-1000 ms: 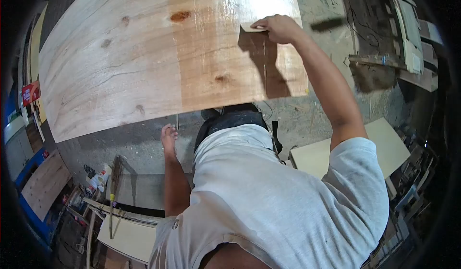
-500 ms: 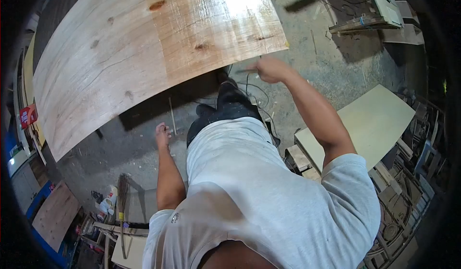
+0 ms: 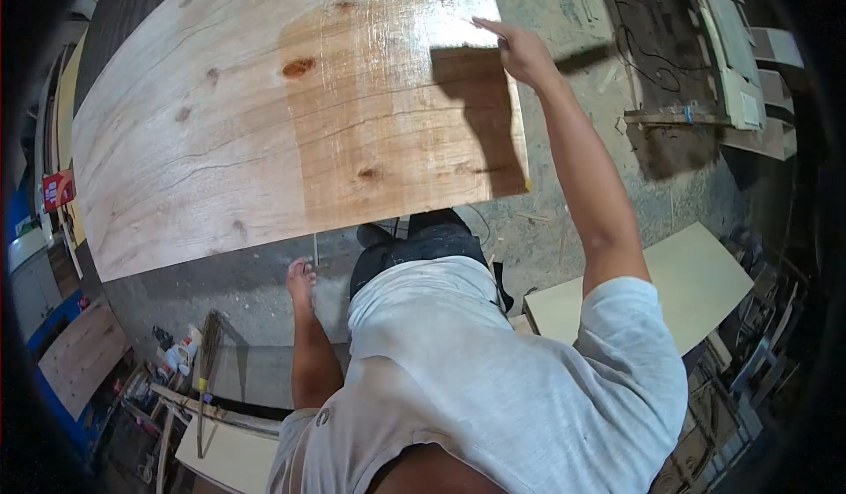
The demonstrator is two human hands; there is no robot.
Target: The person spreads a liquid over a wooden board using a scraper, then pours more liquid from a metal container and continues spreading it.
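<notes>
A large plywood sheet (image 3: 203,141) fills the upper left, its right part darker, wet-looking and glossy around a brown knot. My right hand (image 3: 526,55) is over the sheet's right edge, fingers closed with the front ones pointing left. Its shadow on the wood has a broad straight end, but whatever it grips is too thin to make out. My left hand (image 3: 301,281) hangs low by my left side, just below the sheet's near edge. Nothing shows in its loosely bent, parted fingers.
A pale board (image 3: 652,282) lies at the right beside stacked frames (image 3: 749,388). Pale cabinet-like pieces (image 3: 736,53) and dark cables stand at the upper right. A broom (image 3: 210,362) leans at the lower left, near a smaller wood panel (image 3: 84,357).
My right hand has moved up from below the sheet's near corner to above its right edge, casting a shadow there. The view has shifted; my left hand still hangs low.
</notes>
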